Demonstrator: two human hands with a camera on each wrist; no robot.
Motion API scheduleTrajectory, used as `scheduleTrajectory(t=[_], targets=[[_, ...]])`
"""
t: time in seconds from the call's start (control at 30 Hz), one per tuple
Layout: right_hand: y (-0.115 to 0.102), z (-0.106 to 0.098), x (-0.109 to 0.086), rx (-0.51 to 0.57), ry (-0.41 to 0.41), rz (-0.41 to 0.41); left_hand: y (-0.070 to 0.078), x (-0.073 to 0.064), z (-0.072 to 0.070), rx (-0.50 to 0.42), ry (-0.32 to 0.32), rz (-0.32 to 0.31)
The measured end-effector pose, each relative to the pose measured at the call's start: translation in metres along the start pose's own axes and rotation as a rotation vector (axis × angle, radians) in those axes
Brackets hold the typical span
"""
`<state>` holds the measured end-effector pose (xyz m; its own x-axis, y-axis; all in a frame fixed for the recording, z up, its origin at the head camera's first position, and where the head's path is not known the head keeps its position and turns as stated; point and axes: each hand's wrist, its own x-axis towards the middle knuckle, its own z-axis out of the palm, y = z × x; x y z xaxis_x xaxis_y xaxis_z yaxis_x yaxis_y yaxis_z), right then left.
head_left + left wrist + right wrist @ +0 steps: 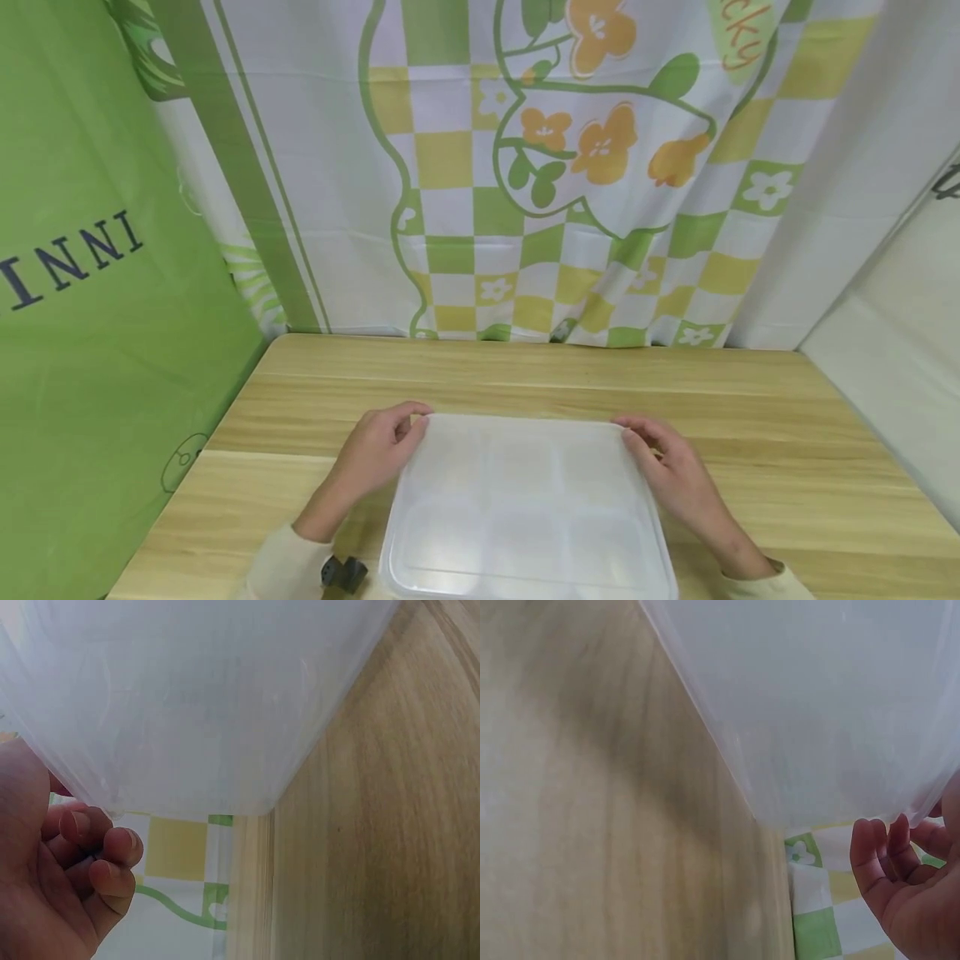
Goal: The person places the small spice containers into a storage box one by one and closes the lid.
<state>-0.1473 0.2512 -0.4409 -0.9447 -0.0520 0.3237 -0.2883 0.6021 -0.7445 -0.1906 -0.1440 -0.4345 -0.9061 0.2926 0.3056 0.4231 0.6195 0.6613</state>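
A translucent white plastic storage box (525, 508) with a frosted lid lies in front of me on the table, and faint compartments show through the lid. At its far left corner my left hand (382, 446) pinches the lid's rim between thumb and fingers. My right hand (671, 471) grips the far right corner the same way. From the left wrist view, the box's side wall (195, 712) rises beside the curled fingers (112, 877). In the right wrist view the fingertips (900, 829) touch the rim at the corner. What the box holds cannot be made out.
A small black object (344, 573) lies by the left sleeve, left of the box. The wooden table (525, 375) ends at a patterned curtain (540, 250) behind. A green cloth (90, 375) hangs at the left and a pale one (892, 358) at the right.
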Motion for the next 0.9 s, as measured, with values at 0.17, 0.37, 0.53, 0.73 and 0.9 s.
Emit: scheduleTrajectory(t=[0.17, 0.37, 0.53, 0.73, 0.9], targets=[[0.001, 0.001, 0.001, 0.004, -0.008, 0.017, 0.0, 0.0, -0.001, 0.005, -0.009, -0.008], [0.001, 0.002, 0.003, -0.004, -0.015, 0.009, -0.002, 0.0, -0.004, 0.017, -0.001, 0.015], [0.004, 0.004, 0.002, -0.001, -0.025, 0.004, -0.005, 0.0, -0.003, 0.004, 0.003, 0.015], [0.005, 0.004, 0.001, 0.039, -0.055, 0.044, -0.01, 0.0, -0.001, -0.05, -0.013, 0.021], [0.005, 0.004, 0.001, 0.066, -0.091, 0.066, -0.016, -0.002, 0.003, -0.123, -0.049, -0.004]])
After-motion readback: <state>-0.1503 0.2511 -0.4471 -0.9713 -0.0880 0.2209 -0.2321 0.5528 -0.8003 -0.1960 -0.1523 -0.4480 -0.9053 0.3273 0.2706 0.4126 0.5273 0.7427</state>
